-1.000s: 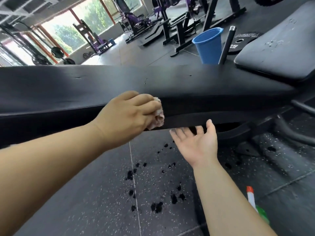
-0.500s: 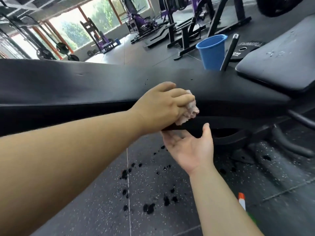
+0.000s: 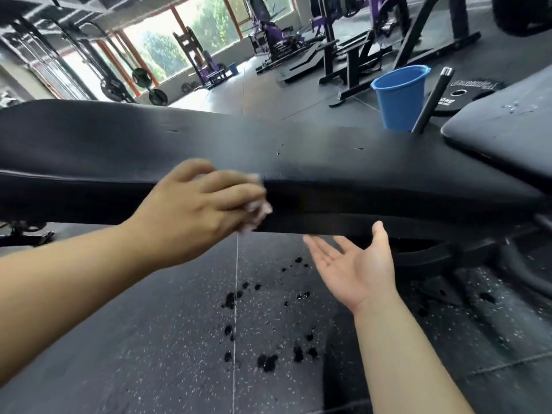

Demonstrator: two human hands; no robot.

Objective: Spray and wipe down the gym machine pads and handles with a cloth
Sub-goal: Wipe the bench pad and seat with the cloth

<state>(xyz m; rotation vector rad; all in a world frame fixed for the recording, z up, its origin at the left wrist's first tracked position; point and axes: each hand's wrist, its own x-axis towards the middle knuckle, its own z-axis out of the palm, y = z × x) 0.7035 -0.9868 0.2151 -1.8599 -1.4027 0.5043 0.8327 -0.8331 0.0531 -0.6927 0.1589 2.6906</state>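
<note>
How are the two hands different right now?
The left hand is curled round a cloth against the bench pad's edge; the right hand is open and holds nothing. The left hand shows its back; the right hand shows its palm. Both are bare.

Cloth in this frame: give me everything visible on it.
The cloth is a small, pale pinkish-white wad of soft-looking fabric. It is motion-blurred and mostly hidden in the left hand, which grips it. Bits poke out above and below the grip. It is pressed against the front edge of the long black pad.
</note>
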